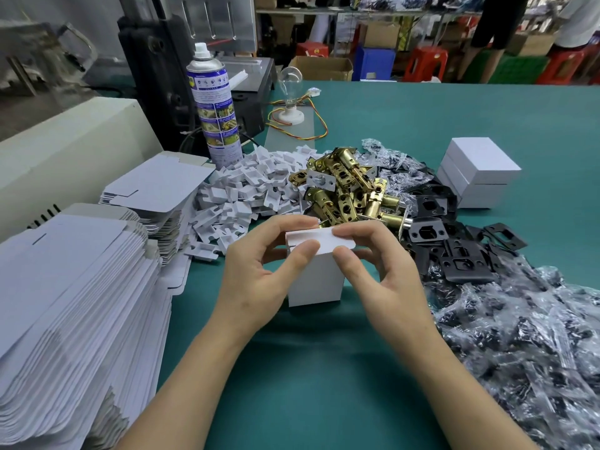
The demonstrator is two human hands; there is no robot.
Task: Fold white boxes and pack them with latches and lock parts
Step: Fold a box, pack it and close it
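Observation:
A small white box (315, 280) stands upright on the green table (324, 368), and both my hands are on its top flap. My left hand (259, 271) pinches the flap's left part between thumb and fingers. My right hand (376, 271) pinches the right part of the flap the same way. Behind the box lies a heap of brass latches (350, 190). Black strike plates (454, 245) lie to the right of it. Clear bags of small dark lock parts (526, 345) spread along the right side.
Stacks of flat white box blanks (74, 303) fill the left side. A pile of small white card inserts (246, 186) lies behind them. Two finished white boxes (477, 173) stand stacked at the back right. A spray can (214, 105) and a bulb (290, 89) stand further back.

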